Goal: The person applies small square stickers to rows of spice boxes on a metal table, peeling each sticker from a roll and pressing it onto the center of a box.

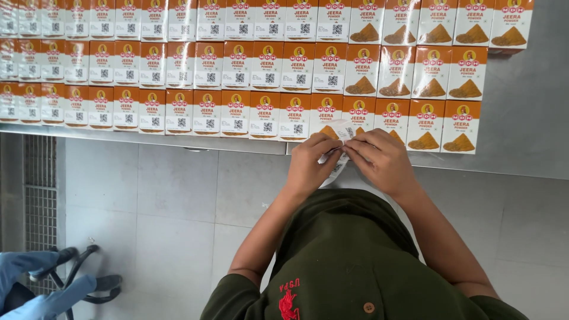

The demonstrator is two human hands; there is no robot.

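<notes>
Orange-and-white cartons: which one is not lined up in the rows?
The small orange-and-white carton gripped between left hand and right hand; every other lies flat in rows.

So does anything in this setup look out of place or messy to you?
Nothing much stands out. The orange and white boxes lie in tidy rows on the grey table. Only the white strip between the left hand and right hand looks creased.

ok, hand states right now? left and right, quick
Left hand: closed, pinching the white paper strip from its left side.
Right hand: closed, pinching the same strip from the right, in front of the rows of orange-and-white boxes.
</notes>
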